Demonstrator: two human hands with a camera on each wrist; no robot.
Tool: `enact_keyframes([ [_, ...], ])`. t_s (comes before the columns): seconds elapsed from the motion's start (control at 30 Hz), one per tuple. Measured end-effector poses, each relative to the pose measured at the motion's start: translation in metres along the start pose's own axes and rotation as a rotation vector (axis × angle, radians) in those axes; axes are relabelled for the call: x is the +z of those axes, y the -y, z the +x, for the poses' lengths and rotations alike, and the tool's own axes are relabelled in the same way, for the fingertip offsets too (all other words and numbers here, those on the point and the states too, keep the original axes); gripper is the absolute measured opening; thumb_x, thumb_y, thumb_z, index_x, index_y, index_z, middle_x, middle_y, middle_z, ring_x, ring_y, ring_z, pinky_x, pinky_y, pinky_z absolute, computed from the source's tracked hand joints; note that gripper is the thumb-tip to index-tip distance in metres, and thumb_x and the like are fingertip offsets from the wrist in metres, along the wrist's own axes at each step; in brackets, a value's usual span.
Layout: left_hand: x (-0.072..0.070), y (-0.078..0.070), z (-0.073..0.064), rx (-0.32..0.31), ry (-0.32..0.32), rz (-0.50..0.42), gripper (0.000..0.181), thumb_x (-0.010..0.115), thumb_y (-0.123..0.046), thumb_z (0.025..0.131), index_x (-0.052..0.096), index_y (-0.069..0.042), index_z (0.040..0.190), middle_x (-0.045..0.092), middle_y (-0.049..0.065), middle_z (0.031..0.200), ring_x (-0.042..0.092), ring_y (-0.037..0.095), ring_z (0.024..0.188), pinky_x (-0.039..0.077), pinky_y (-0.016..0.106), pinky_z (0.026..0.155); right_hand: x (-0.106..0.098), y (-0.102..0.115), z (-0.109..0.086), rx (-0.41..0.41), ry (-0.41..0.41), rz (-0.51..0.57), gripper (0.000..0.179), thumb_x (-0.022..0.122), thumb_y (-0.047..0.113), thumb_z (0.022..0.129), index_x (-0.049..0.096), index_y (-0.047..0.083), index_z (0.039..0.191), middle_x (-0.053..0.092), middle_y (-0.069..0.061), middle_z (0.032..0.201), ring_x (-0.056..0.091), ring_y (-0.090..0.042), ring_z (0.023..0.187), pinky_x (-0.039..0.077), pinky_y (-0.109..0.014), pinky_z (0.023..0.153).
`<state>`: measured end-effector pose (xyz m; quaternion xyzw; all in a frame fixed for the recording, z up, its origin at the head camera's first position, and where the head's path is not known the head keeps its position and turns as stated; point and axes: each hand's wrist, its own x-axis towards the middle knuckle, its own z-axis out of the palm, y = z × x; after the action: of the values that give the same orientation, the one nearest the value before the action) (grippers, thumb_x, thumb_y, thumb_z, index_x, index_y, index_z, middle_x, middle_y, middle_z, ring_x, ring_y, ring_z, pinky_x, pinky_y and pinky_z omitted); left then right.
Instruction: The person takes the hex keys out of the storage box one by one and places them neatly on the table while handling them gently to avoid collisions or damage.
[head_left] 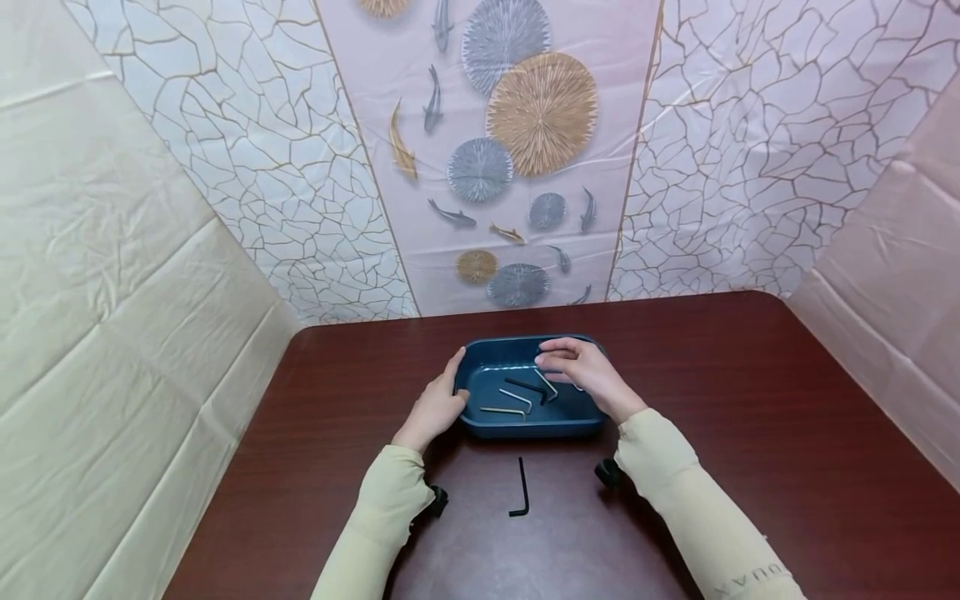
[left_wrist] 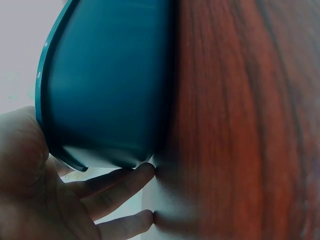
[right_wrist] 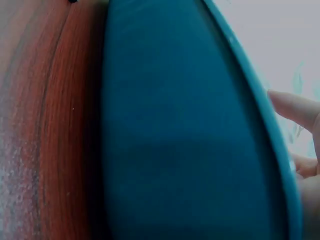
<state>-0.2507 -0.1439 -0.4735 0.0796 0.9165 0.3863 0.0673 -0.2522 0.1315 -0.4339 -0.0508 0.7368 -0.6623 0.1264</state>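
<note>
Stretching both sleeves forward over the table, angled inward toward the tray. Holding the tray's left end with the left hand, wrist bent inward, thumb hooked over the rim, fingers against the outer wall; in the left wrist view, bringing the lower fingertips down near the table. Hovering over the tray's right half with the right hand, palm turned inward, fingers pointing left, loosely bent and spread a little apart, not pinched together as far as shown. Lying inside the tray, just left of and below that hand: a black key, two silver keys and a yellowish key. Lying on the table in front, between the sleeves: another black key, short leg toward the near side.
</note>
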Motion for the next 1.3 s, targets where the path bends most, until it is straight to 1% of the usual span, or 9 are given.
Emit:
enact_keyframes([
  [0.07, 0.001, 0.000, 0.000, 0.003, -0.004, 0.001, 0.077, 0.053, -0.015, 0.098, 0.016, -0.033, 0.163, 0.054, 0.018, 0.139, 0.050, 0.023, 0.068, 0.042, 0.038, 0.067, 0.001, -0.001, 0.003, 0.010, 0.003, -0.015, 0.051, 0.066, 0.017, 0.099, 0.050, -0.007, 0.141, 0.056, -0.023, 0.135, 0.055, -0.041, 0.125, 0.045, -0.049, 0.102],
  [0.17, 0.001, 0.000, 0.000, 0.002, -0.004, -0.001, 0.077, 0.052, -0.015, 0.098, 0.016, -0.033, 0.163, 0.055, 0.017, 0.138, 0.049, 0.024, 0.065, 0.042, 0.038, 0.066, 0.001, -0.006, 0.009, 0.022, 0.003, -0.057, 0.048, 0.066, 0.017, 0.099, 0.053, -0.007, 0.139, 0.058, -0.023, 0.133, 0.058, -0.040, 0.123, 0.047, -0.046, 0.101],
  [0.4, 0.001, -0.002, 0.000, 0.001, -0.012, 0.008, 0.076, 0.053, -0.015, 0.098, 0.018, -0.031, 0.163, 0.045, 0.015, 0.152, 0.056, 0.027, 0.086, 0.043, 0.041, 0.076, 0.002, -0.014, 0.013, 0.060, -0.027, -0.161, 0.043, 0.064, 0.014, 0.099, 0.055, -0.007, 0.136, 0.064, -0.022, 0.124, 0.064, -0.037, 0.115, 0.050, -0.044, 0.097],
  [0.5, 0.001, -0.002, 0.000, 0.000, -0.010, 0.005, 0.076, 0.053, -0.015, 0.098, 0.018, -0.031, 0.163, 0.045, 0.015, 0.152, 0.056, 0.028, 0.086, 0.043, 0.041, 0.075, 0.002, -0.015, 0.013, 0.077, -0.040, -0.214, 0.042, 0.065, 0.013, 0.098, 0.057, -0.007, 0.134, 0.065, -0.021, 0.121, 0.065, -0.036, 0.111, 0.052, -0.044, 0.095],
  [0.67, 0.001, -0.002, 0.000, -0.002, -0.010, -0.003, 0.076, 0.053, -0.015, 0.098, 0.017, -0.032, 0.163, 0.046, 0.016, 0.150, 0.055, 0.028, 0.080, 0.043, 0.040, 0.072, 0.001, -0.018, 0.014, 0.082, -0.046, -0.351, 0.041, 0.066, 0.016, 0.098, 0.060, -0.005, 0.133, 0.067, -0.018, 0.117, 0.066, -0.029, 0.100, 0.054, -0.040, 0.089],
  [0.93, 0.000, -0.002, 0.000, -0.002, -0.018, 0.004, 0.075, 0.054, -0.016, 0.098, 0.019, -0.030, 0.163, 0.046, 0.015, 0.151, 0.056, 0.028, 0.093, 0.044, 0.042, 0.076, 0.004, -0.021, 0.020, 0.122, -0.049, -0.561, 0.041, 0.070, 0.017, 0.095, 0.063, -0.003, 0.130, 0.069, -0.008, 0.097, 0.061, -0.019, 0.084, 0.049, -0.036, 0.079],
  [1.0, 0.000, -0.002, 0.000, -0.003, -0.017, 0.003, 0.075, 0.054, -0.016, 0.098, 0.019, -0.030, 0.163, 0.046, 0.015, 0.151, 0.056, 0.027, 0.091, 0.043, 0.041, 0.075, 0.005, -0.021, 0.019, 0.130, -0.056, -0.580, 0.040, 0.071, 0.016, 0.094, 0.064, -0.003, 0.128, 0.069, -0.009, 0.097, 0.061, -0.021, 0.084, 0.049, -0.036, 0.079],
  [1.13, 0.000, -0.002, -0.001, -0.008, -0.010, -0.006, 0.076, 0.053, -0.016, 0.098, 0.017, -0.032, 0.163, 0.047, 0.016, 0.149, 0.056, 0.028, 0.082, 0.043, 0.039, 0.070, 0.005, -0.021, 0.018, 0.132, -0.061, -0.616, 0.034, 0.073, 0.012, 0.092, 0.068, -0.004, 0.121, 0.069, -0.013, 0.108, 0.062, -0.024, 0.091, 0.051, -0.039, 0.082],
  [1.3, 0.000, -0.003, -0.001, -0.008, -0.011, -0.012, 0.075, 0.053, -0.015, 0.099, 0.018, -0.031, 0.163, 0.044, 0.015, 0.153, 0.056, 0.028, 0.096, 0.044, 0.041, 0.077, 0.006, -0.021, 0.017, 0.149, -0.063, -0.657, 0.020, 0.074, 0.009, 0.090, 0.074, -0.003, 0.106, 0.069, -0.016, 0.110, 0.065, -0.024, 0.090, 0.052, -0.042, 0.084],
])
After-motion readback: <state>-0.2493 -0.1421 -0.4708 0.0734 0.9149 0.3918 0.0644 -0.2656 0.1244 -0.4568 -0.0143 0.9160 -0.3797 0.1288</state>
